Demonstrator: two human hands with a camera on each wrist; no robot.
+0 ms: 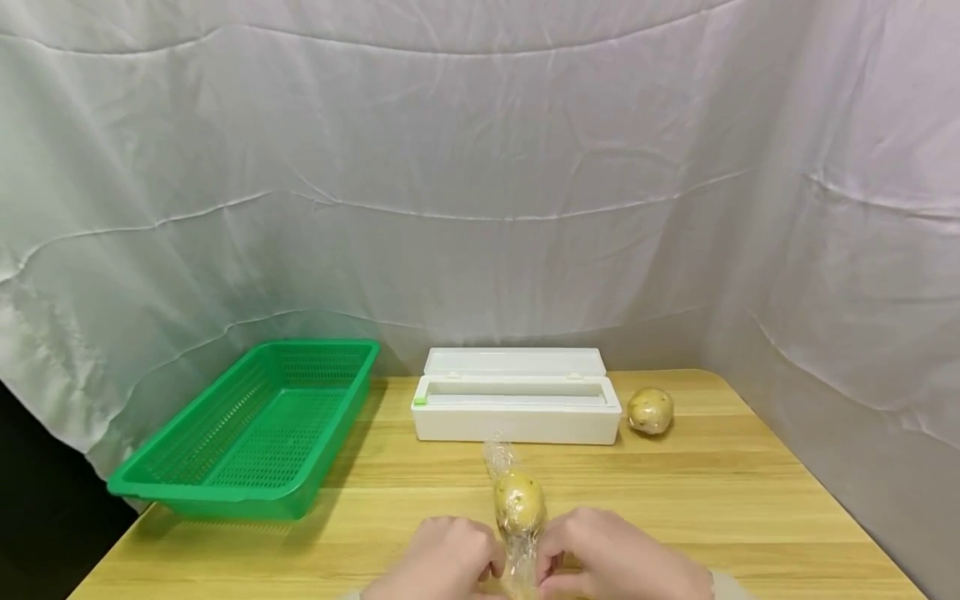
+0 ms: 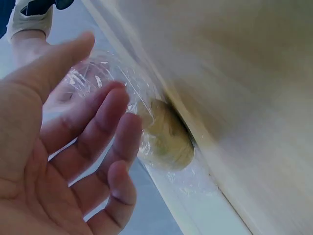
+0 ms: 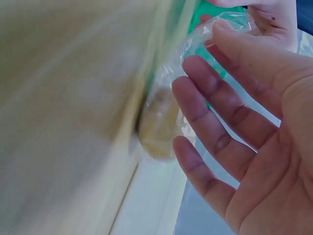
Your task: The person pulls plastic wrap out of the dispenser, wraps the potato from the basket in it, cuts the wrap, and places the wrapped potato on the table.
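Observation:
A potato (image 1: 520,502) in clear plastic wrap lies on the table between the two hands. A twisted tail of wrap (image 1: 501,458) points away from it; loose wrap (image 2: 115,73) extends from its near end. My right hand (image 1: 600,550) pinches this near wrap between thumb and index finger, the other fingers (image 3: 210,127) loosely bent. At the other side of the wrap is my left hand (image 1: 446,558). In the left wrist view its thumb stands apart from its bent fingers (image 2: 129,137), close to the film. The potato (image 2: 168,139) shows beyond these fingers.
A white wrap dispenser box (image 1: 517,425) with its lid raised stands at the back. Right of it sits another wrapped potato (image 1: 650,411). A green basket (image 1: 300,487) stands at the left on the wooden table (image 1: 720,500). Grey curtains (image 1: 510,167) hang behind.

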